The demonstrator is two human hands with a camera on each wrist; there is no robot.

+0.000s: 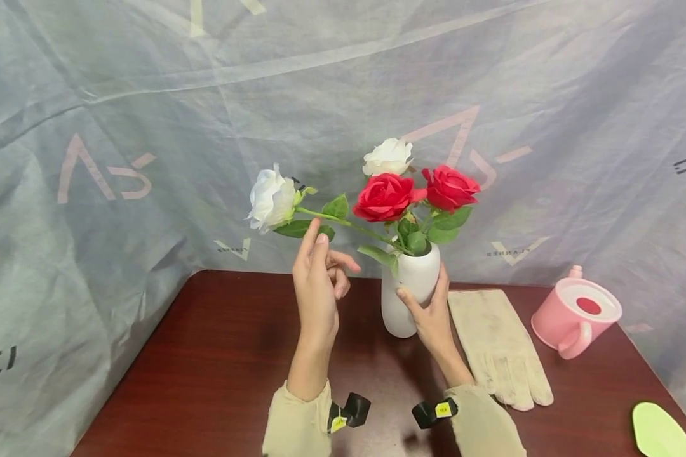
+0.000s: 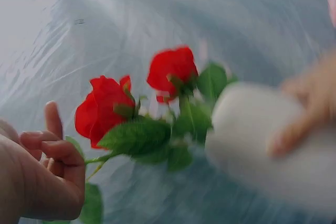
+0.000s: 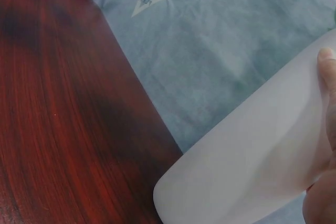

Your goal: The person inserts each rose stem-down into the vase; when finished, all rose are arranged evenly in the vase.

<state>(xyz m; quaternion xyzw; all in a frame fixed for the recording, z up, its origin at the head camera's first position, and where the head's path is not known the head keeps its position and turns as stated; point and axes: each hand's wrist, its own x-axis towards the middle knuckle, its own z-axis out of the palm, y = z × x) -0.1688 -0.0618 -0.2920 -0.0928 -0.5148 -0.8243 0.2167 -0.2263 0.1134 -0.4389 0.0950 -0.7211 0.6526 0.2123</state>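
My right hand (image 1: 436, 315) grips a white vase (image 1: 397, 304), thumb on its near side and fingers round its right side. The vase holds two red roses (image 1: 384, 198), a white rose (image 1: 388, 157) behind them, and a second white rose (image 1: 271, 198) leaning far left on a long green stem (image 1: 349, 223). Just below that stem is my left hand (image 1: 318, 285), one finger raised up to it and the others loosely bent. In the left wrist view, green leaves (image 2: 139, 137) and the stem run behind the left hand's fingers. The right wrist view shows the vase (image 3: 252, 145) tilted.
A pair of pale work gloves (image 1: 491, 336) lies right of the vase on the dark red table (image 1: 206, 355). Further right stands a pink watering can (image 1: 568, 314). A light green object (image 1: 660, 431) is at the front right corner. Grey cloth (image 1: 166, 95) hangs behind.
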